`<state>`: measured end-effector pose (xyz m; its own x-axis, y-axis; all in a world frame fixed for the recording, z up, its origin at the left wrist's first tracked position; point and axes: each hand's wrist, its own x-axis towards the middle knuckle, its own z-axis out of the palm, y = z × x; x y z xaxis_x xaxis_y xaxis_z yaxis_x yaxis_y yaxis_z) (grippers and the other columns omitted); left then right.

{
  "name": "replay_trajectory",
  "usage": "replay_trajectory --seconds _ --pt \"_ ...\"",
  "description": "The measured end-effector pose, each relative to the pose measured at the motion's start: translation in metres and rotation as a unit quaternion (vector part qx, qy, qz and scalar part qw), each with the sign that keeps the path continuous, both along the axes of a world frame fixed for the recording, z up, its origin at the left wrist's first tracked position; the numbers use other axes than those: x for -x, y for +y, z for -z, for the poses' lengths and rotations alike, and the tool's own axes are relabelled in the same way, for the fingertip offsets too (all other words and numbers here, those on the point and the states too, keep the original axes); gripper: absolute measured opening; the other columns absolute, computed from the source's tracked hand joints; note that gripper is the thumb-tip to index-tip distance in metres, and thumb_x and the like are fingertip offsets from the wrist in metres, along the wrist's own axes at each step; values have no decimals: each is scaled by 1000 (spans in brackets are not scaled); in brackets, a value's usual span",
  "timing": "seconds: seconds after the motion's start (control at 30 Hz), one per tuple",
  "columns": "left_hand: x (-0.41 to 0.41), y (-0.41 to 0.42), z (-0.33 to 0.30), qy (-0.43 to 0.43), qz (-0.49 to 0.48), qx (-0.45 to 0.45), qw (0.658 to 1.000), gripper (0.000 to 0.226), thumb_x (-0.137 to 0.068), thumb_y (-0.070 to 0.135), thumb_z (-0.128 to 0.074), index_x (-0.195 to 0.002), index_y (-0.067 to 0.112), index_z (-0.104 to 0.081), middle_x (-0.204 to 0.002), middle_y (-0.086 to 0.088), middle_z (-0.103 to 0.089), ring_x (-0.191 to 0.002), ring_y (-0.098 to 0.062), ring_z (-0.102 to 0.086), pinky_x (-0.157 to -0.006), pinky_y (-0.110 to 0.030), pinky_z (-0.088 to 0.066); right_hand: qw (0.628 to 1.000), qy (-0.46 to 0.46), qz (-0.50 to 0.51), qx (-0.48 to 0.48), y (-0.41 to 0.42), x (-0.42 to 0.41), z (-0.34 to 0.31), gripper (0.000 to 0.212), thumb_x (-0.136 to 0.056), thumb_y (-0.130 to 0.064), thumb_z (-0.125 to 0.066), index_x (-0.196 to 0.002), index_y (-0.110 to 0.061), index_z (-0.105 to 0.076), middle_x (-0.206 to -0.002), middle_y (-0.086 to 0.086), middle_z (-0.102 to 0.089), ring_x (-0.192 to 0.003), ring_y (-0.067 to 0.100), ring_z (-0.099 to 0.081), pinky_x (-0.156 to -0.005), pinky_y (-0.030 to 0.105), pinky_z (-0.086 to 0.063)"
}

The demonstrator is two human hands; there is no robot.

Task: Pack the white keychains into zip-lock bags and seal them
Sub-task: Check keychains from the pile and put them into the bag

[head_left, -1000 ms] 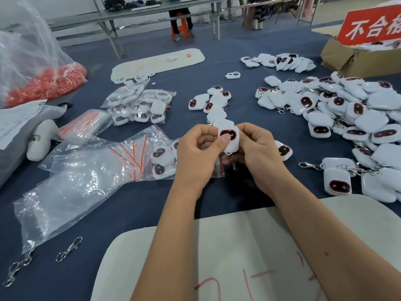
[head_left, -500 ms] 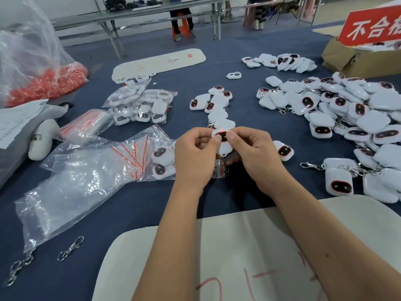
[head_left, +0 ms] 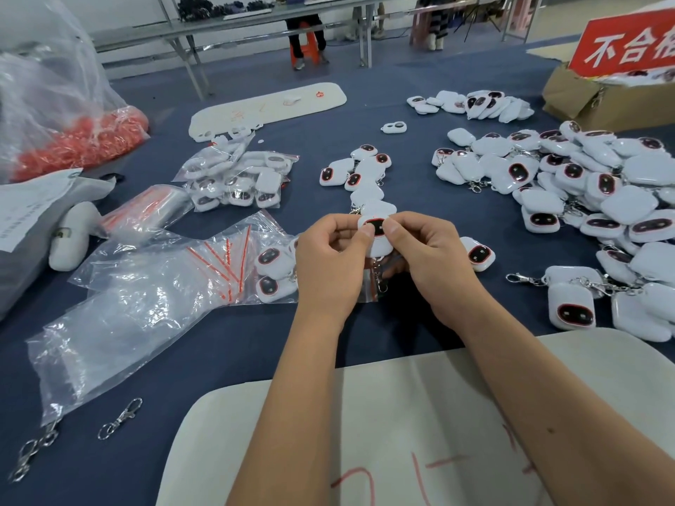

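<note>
Both bare forearms reach up from the bottom edge, the left from about 6 o'clock, the right from 4 o'clock, and meet at the middle. The left hand has its fingers curled, thumb tip pressed on the keychain from 9 o'clock. The right hand mirrors it, thumb pinching from 3 o'clock, knuckles bent under. Both wrists are held straight, backs of the hands facing up.

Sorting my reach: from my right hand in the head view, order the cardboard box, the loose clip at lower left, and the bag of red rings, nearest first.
From the right hand:
1. Cardboard box, far right.
2. Loose clip, near left.
3. Bag of red rings, far left.
</note>
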<state>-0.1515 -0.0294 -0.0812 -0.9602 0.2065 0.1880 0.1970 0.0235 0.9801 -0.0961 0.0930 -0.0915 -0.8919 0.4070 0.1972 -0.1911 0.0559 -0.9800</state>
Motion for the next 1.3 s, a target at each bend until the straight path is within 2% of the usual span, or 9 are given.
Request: replay_trajectory --seconds 0.1,0.23,0.33,0.53,0.8,0.97,1.13,1.2,1.3 --pt "-1 -1 0 -10 11 -17 1000 8 -95 11 -73 -101 8 -77 -91 -6 -78 -78 -11 -72 -65 -21 -57 1000 -1 -3 20 -1 0 -1 22 -107 -19 -60 -97 -12 -78 -79 6 -69 -65 19 -66 -60 31 -58" --pt "0 -1 3 -1 20 -21 1000 11 -98 10 -69 -101 5 -78 -89 -7 -79 -74 -8 -71 -62 -17 -55 999 -9 10 45 3 0 -1 23 -104 -17 -64 -86 -5 -72 -76 18 -64 -69 30 -62 -63 40 -55" --pt "0 0 3 10 6 -10 1000 14 -99 10 -66 -98 6 -79 -85 -2 -79 -72 -3 -71 -60 -13 -52 999 -15 9 48 4 0 0 26 -103 -17 -64 -91 5 -70 -88 33 -68 -73 36 -64 -62 40 -55" --pt "-1 -1 3 17 17 -1 1000 14 -99 11 -65 -96 10 -79 -84 2 -78 -72 -3 -71 -61 -13 -52 999 -15 -4 51 5 -1 -1 25 -100 -18 -66 -80 -2 -65 -74 13 -64 -68 28 -63 -58 33 -53" --pt "0 -2 3 19 25 -2 999 14 -99 11 -65 -96 11 -79 -87 -2 -78 -80 -12 -73 -67 -20 -56 998 -15 -20 52 5 -1 -2 22 -95 -24 -66 -78 -9 -69 -74 10 -68 -68 24 -65 -57 32 -54" --pt "-1 -1 2 23 27 2 999 14 -99 11 -66 -94 10 -78 -82 -2 -77 -69 -7 -69 -63 -18 -53 999 -25 -12 36 7 0 0 22 -91 -31 -67 -76 -15 -70 -74 11 -70 -70 29 -61 -63 39 -51" --pt "2 -2 3 30 -25 0 999 14 -98 13 -66 -90 15 -76 -82 4 -76 -74 -8 -70 -70 -28 -59 999 -15 -50 5 4 -1 3 8 -96 -9 -72 -103 -10 -75 -87 13 -78 -68 18 -67 -70 28 -57" --pt "1 -1 4 37 -24 4 999 12 -98 13 -66 -90 14 -76 -82 3 -75 -72 -8 -69 -70 -33 -61 999 -12 -35 -11 4 -1 4 12 -95 -3 -72 -103 -12 -76 -85 10 -79 -65 14 -67 -68 23 -56" --pt "0 1 3 44 -48 11 998 13 -99 12 -64 -89 11 -73 -82 -2 -74 -77 -22 -71 -75 -48 -63 1000 -15 -17 2 5 -1 3 15 -95 0 -72 -100 -13 -77 -86 8 -79 -66 14 -68 -67 23 -56"
